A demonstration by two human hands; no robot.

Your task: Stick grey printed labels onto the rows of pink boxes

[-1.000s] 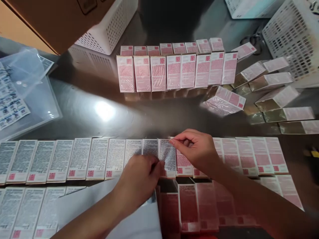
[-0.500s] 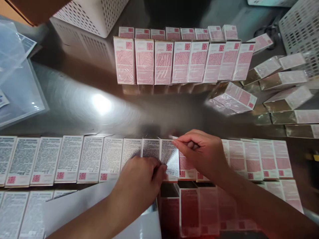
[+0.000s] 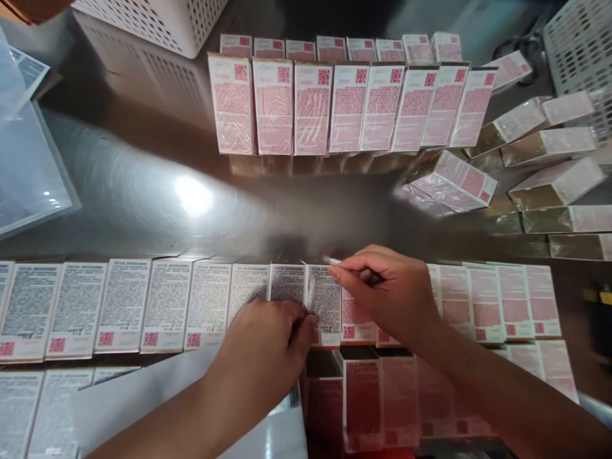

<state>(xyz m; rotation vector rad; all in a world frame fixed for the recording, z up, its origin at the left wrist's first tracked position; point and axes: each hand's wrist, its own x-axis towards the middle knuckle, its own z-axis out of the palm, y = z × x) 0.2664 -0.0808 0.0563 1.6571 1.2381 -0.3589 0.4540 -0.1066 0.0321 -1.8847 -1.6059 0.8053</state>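
A row of small boxes (image 3: 210, 306) runs along the front of the metal table. Those on the left carry white labels with dense black text; those on the right show pink printing. One black-text label (image 3: 325, 299) lies flat on a box between my hands. My left hand (image 3: 268, 344) rests with curled fingers on the boxes, its thumb at that label's lower left edge. My right hand (image 3: 387, 287) pinches at the label's upper right corner, where a small pale tip shows; what it holds is unclear. Beneath my left forearm is a white sheet (image 3: 186, 382).
Film-wrapped pink-printed boxes (image 3: 310, 115) stand in two rows at the back. More wrapped boxes (image 3: 549, 146) lie scattered at the right, beside a white perforated basket (image 3: 581, 51). Another basket (image 3: 191, 25) stands at the back left. Clear plastic sheets (image 3: 33, 172) lie at the left.
The label between my hands now lies flat, and the pale slanted patch on its lower part is gone. My hands have hardly moved. The view has shifted slightly.
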